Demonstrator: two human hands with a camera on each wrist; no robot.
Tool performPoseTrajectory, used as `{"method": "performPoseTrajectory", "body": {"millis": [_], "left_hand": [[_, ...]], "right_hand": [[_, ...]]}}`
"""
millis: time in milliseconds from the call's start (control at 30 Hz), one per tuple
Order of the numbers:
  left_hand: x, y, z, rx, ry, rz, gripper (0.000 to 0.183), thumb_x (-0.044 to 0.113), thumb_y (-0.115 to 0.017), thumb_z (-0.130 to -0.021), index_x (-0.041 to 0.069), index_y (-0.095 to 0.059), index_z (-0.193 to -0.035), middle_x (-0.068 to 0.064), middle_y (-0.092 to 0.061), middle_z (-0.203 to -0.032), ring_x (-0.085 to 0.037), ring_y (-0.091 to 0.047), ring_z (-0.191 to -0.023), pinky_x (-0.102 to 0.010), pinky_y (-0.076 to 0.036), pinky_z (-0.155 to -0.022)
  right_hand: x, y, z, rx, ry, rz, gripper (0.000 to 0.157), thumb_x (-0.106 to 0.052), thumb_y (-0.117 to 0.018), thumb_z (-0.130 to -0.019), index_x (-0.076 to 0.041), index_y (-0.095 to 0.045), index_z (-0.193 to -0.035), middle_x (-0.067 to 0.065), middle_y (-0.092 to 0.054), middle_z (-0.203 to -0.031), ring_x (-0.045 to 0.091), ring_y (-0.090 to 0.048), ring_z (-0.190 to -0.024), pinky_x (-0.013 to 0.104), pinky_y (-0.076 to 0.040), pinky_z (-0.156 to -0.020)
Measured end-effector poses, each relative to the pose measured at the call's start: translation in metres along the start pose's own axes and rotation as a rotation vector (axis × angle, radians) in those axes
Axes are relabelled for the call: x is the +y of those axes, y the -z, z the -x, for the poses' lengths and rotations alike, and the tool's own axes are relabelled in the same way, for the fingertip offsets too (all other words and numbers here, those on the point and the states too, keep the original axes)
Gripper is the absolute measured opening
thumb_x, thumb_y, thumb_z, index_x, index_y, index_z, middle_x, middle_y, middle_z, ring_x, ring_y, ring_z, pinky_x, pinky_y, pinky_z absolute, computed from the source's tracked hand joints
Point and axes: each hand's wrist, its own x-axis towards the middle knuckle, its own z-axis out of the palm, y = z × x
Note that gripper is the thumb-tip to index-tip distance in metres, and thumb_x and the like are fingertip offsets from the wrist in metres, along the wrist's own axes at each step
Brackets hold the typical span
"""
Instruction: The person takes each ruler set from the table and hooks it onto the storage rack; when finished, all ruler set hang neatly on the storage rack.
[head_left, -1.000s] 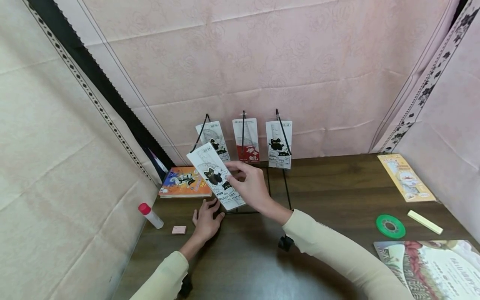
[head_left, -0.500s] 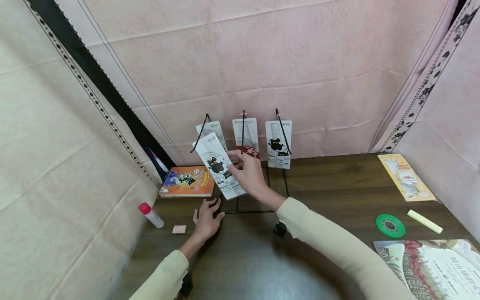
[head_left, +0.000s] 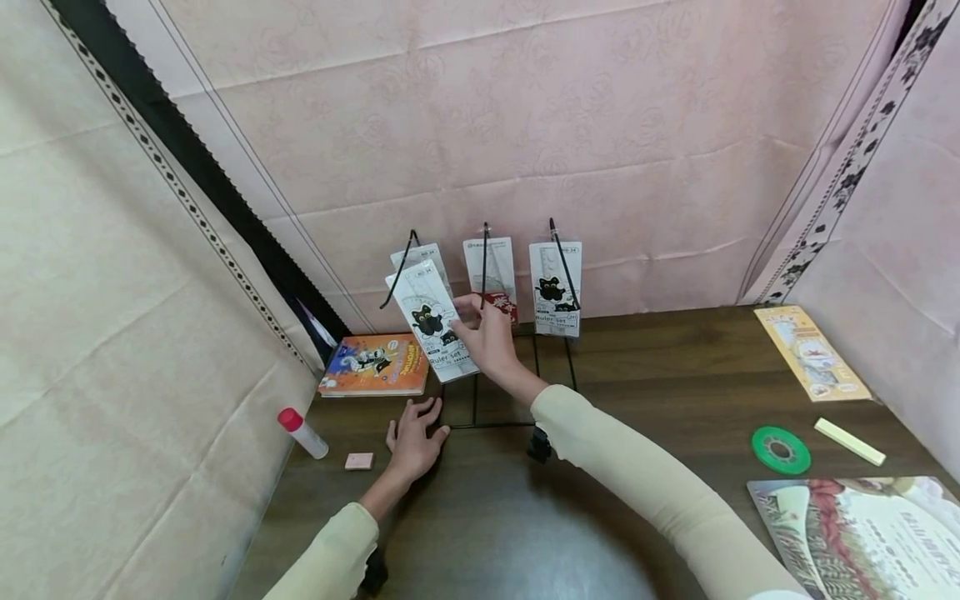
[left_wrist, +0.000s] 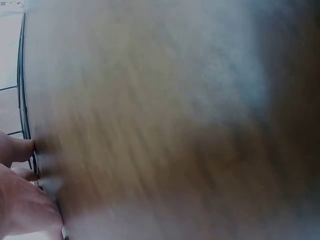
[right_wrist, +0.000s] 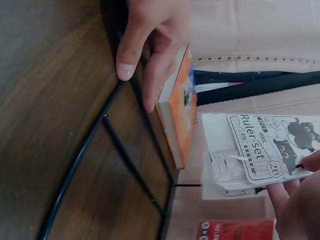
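My right hand [head_left: 493,340] pinches a white ruler set packet [head_left: 426,310] by its right side, thumb in front. The packet, with black cats on it, hangs tilted at the left hook [head_left: 401,271] of a black wire display rack [head_left: 495,426]. Behind it shows another packet [head_left: 433,253] on that hook. A red-and-white packet [head_left: 476,250] is on the middle hook, and a cat ruler set [head_left: 551,321] on the right one. With thumb and fingers about the wire, my left hand [head_left: 412,439] holds the rack's front left corner; the right wrist view shows its thumb [right_wrist: 129,57] on the wire.
An orange book [head_left: 375,367] lies left of the rack. Nearer are a glue stick [head_left: 303,433] and a pink eraser [head_left: 359,461]. On the right lie a yellow card [head_left: 813,354], a green tape roll [head_left: 782,451], a pale strip [head_left: 850,442] and a printed sheet [head_left: 862,533].
My right hand has moved the ruler set packet back and up toward the left hook, and the packet hangs more upright. The left hand stays at the rack's corner.
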Motion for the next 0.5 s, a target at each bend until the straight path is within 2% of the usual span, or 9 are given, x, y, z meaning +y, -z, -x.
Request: {"method": "performPoseTrajectory", "body": {"millis": [200,300,500], "left_hand": [[-0.002,-0.001,-0.001,-0.005,-0.009,-0.018,0.056,0.019,-0.063,-0.093,0.015,-0.044,-0.145,-0.005,-0.035,-0.154,-0.036,-0.008,-0.15,-0.066,0.004,-0.111],[-0.002,-0.001,0.0,-0.011,-0.008,-0.016,0.056,0.02,-0.063,-0.093,0.015,-0.043,-0.145,-0.005,-0.035,-0.154,-0.035,-0.007,-0.15,-0.065,0.005,-0.112],[-0.002,0.001,0.0,-0.01,-0.011,-0.008,0.056,0.02,-0.062,-0.093,0.015,-0.043,-0.146,-0.005,-0.034,-0.155,-0.034,-0.007,-0.15,-0.065,0.005,-0.112]], "right_hand": [[0.018,-0.004,0.0,0.025,0.0,0.118,0.016,-0.028,-0.063,-0.093,-0.022,-0.066,-0.107,-0.004,-0.07,-0.095,0.009,-0.062,-0.08,0.026,-0.05,-0.069],[0.024,-0.006,0.0,0.01,0.0,0.121,0.014,-0.031,-0.062,-0.094,-0.023,-0.065,-0.106,-0.007,-0.07,-0.095,0.006,-0.061,-0.079,0.025,-0.05,-0.069],[0.028,-0.005,0.001,0.011,0.015,0.124,0.019,-0.028,-0.064,-0.092,-0.019,-0.065,-0.109,-0.003,-0.071,-0.101,0.009,-0.067,-0.088,0.028,-0.055,-0.076]]}}
